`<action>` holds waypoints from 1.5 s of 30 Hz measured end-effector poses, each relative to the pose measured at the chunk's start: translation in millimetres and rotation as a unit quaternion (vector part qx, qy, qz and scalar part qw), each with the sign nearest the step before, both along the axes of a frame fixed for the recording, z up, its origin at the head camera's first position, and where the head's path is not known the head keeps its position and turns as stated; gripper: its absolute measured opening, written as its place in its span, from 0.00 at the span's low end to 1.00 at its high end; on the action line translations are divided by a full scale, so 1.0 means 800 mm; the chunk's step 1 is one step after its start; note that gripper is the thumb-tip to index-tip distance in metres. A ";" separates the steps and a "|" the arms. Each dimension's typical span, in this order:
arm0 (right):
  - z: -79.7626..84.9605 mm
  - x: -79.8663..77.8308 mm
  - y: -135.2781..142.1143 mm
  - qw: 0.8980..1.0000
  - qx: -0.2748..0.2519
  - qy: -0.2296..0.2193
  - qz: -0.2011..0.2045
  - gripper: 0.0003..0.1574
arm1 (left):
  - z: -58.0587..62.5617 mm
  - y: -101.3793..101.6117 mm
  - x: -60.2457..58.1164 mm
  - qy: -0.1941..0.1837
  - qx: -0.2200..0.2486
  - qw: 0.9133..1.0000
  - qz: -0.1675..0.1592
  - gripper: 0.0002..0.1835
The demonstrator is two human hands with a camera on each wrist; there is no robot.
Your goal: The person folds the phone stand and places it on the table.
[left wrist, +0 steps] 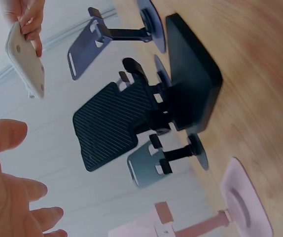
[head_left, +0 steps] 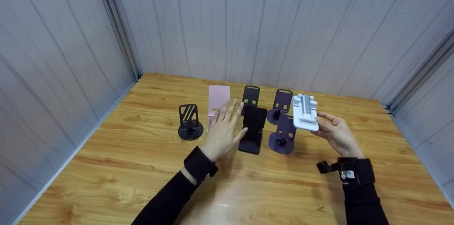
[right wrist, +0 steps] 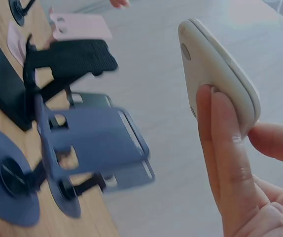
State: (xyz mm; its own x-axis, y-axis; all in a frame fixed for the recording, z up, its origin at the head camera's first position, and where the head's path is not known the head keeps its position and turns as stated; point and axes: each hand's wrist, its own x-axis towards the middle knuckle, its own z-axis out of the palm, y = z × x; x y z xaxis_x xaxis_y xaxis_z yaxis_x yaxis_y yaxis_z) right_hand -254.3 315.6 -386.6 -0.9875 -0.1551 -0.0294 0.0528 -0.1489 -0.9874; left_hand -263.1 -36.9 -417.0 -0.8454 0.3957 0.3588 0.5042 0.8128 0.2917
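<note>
My right hand (head_left: 338,134) pinches a white folded phone stand (head_left: 305,120) by its edge, thumb on one face and fingers on the other, held up off the table. The right wrist view shows the stand's flat underside (right wrist: 200,69) with round pads. My left hand (head_left: 223,134) is held with fingers straight above the table, over the pink phone stand (head_left: 219,96) and left of the black phone stand (head_left: 254,120). In the left wrist view its fingers touch nothing. Two purple phone stands, a front one (head_left: 286,127) and a rear one (head_left: 283,99), stand near the white one.
A small black stand with slanted slots (head_left: 188,113) stands at the left on a round base. Behind the black stand is a dark grey stand (head_left: 252,92). All stand on a wooden table (head_left: 142,168) enclosed by pale panel walls (head_left: 212,23).
</note>
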 end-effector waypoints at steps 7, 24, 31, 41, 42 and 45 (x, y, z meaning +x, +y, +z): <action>-0.013 -0.004 0.034 0.999 -0.036 -0.007 -0.030 0.17 | -0.006 -0.016 -0.003 0.000 -0.010 1.000 0.009 0.40; -0.075 -0.031 0.083 0.989 0.113 -0.067 -0.066 0.40 | -0.007 -0.027 -0.010 -0.002 0.008 1.000 0.013 0.39; -0.088 -0.034 0.106 0.975 0.198 -0.079 -0.064 0.41 | -0.008 -0.027 -0.009 0.002 0.010 1.000 0.013 0.39; -0.089 -0.048 0.127 0.969 0.206 -0.121 -0.069 0.42 | -0.008 -0.027 -0.009 0.001 0.018 1.000 0.007 0.40; -0.090 -0.050 0.128 0.969 0.201 -0.127 -0.069 0.42 | -0.008 -0.027 -0.010 0.002 0.017 1.000 0.008 0.40; -0.088 -0.054 0.132 0.962 0.227 -0.136 -0.070 0.40 | -0.010 -0.026 -0.011 0.005 0.017 1.000 0.006 0.39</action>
State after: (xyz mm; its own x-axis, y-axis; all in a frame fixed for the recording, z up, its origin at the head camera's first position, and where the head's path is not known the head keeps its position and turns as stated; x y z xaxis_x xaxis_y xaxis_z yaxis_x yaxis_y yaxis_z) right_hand -297.6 421.0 -457.4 -0.9440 0.0683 -0.3229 0.3291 0.2698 -0.9049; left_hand -272.3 -57.5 -424.9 -0.8465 0.3719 0.3810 0.4969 0.8088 0.3146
